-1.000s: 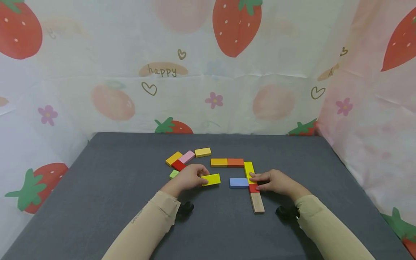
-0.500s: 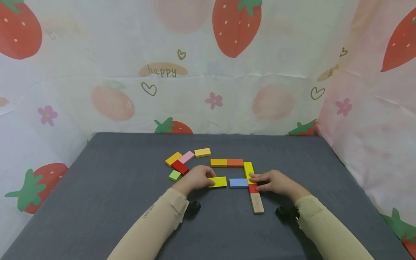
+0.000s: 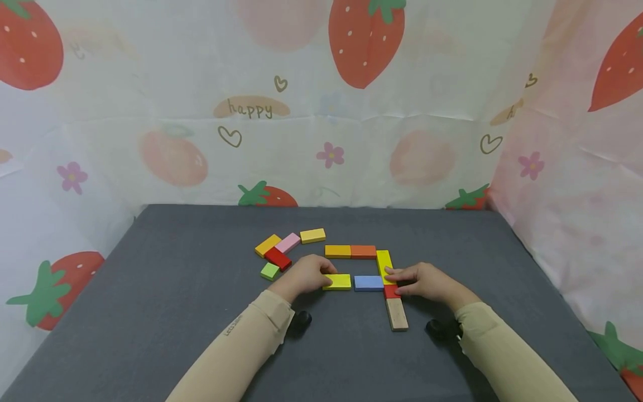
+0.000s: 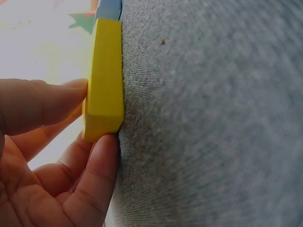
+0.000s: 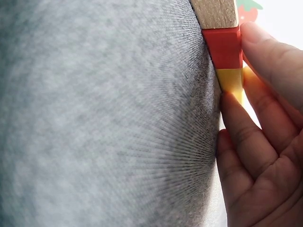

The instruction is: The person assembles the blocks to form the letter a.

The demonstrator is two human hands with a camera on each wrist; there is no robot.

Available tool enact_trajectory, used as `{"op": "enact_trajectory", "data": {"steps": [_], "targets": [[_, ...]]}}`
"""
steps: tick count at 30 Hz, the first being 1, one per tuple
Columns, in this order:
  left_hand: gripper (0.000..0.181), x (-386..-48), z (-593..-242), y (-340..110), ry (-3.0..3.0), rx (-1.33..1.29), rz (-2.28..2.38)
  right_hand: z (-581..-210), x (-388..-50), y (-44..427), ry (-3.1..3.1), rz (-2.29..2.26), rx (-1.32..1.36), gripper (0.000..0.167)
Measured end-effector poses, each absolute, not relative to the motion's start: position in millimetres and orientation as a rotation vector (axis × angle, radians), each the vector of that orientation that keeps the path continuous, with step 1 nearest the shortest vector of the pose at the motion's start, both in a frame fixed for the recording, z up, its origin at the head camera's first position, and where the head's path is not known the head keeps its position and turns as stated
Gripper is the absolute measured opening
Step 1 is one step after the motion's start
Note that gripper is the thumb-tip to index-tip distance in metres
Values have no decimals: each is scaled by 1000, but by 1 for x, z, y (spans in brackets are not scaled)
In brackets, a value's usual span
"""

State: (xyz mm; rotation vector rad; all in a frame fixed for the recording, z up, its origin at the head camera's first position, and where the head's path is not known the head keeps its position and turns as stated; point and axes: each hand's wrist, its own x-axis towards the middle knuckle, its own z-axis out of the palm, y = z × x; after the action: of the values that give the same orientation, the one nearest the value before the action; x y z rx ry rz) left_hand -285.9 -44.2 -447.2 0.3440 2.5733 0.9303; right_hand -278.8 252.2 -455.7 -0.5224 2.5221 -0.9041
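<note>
Where the left hand (image 3: 305, 277) is working: thumb and fingers are bending round the left end of a bright yellow block (image 3: 338, 282), pinching it.
Bright yellow block: it is sitting level, down at the grey cloth (image 3: 201, 340), just left of a blue block (image 3: 369, 283), with a narrow gap showing between them.
Left arm: its cream sleeve (image 3: 241, 340) is slanting from the near edge toward far right, the wrist dipping.
Right hand (image 3: 427, 283): it is approaching no closed grip; its loosely extended fingers are resting on the long yellow block (image 3: 384, 261), while the thumb is touching the red block (image 3: 392, 291).
Right arm: its sleeve (image 3: 507, 349) is angling from near right toward far left, the palm facing inward.
Column at right: the long yellow block, red block and a plain wooden block (image 3: 397, 315) are running far to near, the blue block meeting their left side.
Far row: an amber block (image 3: 337, 252) and an orange block (image 3: 363, 252) are lying end to end.
Far left: a pink block (image 3: 288, 243) and a green block (image 3: 270, 271) are lying among others.
</note>
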Motion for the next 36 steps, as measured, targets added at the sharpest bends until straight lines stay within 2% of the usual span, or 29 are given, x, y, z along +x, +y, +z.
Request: {"op": "enact_trajectory", "data": {"steps": [21,27,36], "targets": [[21,-286,-451,-40,2545,371,943,-454,-277,252,2524,-906,-527,43],[28,-285,-450,-40,2552,398,949,-454,-278,252,2525,-896,-510,44],[25,-284,-451,-39,2621,406,886,-456,-278,254,2514,-922,-514,43]]}}
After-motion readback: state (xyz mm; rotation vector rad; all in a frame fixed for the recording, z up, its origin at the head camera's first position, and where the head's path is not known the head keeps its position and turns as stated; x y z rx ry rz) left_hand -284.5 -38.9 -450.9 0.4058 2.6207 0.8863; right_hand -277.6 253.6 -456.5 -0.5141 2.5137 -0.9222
